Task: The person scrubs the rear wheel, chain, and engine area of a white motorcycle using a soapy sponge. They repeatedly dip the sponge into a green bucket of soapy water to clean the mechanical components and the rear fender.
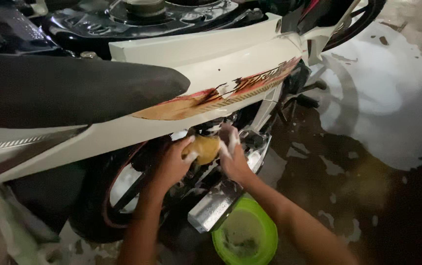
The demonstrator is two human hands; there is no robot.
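yellow sponge (pixel 206 148) half hidden between left hand (pixel 174 164) and right hand (pixel 233 157).

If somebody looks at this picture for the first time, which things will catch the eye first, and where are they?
First comes the white motorcycle body panel with its orange and red decal, running across the upper middle. Just below it, at the centre, the left hand and the soapy right hand hold a yellow sponge against the engine area. A bright green basin sits on the wet, foamy ground below.

The motorcycle's white plastic panel (pixel 211 64) looks glossy, its black seat (pixel 63 88) matt, the exhaust (pixel 220 201) shiny metal, the yellow sponge (pixel 205 148) soft and foamy.
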